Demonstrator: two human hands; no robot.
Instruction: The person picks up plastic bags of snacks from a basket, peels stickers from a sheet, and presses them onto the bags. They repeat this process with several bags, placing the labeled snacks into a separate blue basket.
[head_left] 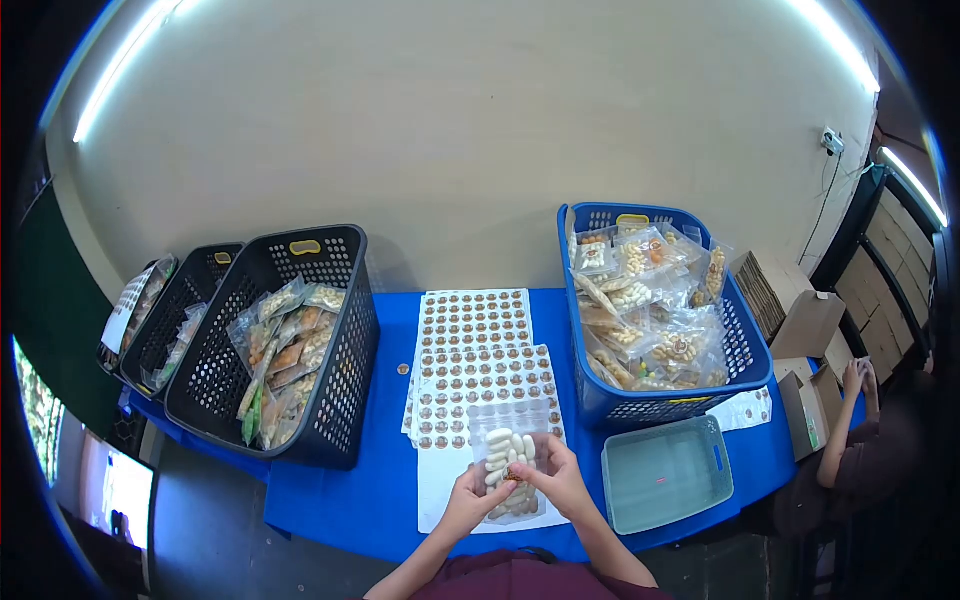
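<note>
A clear zip pouch (492, 418) filled with white, oblong pieces is held upright between both hands, above the sheets. My left hand (466, 502) grips its lower left side, the thumb lying on the front. From the other edge my right hand (563, 484) closes on the same pouch, its thumb pressing near a small brown round sticker (514, 474). The two thumbs nearly meet there and partly cover the sticker. Behind the pouch lie white sheets (486, 367) with rows of round brown stickers; some spots on the lower sheet are bare.
A black basket (345, 400) of filled pouches stands left, with more baskets beyond. At right are a blue basket (640, 408) heaped with pouches and a pale green tray (668, 475). Cardboard boxes (810, 325) and another person's arm (842, 430) appear far right. One loose sticker (403, 369) lies on the blue table (375, 505).
</note>
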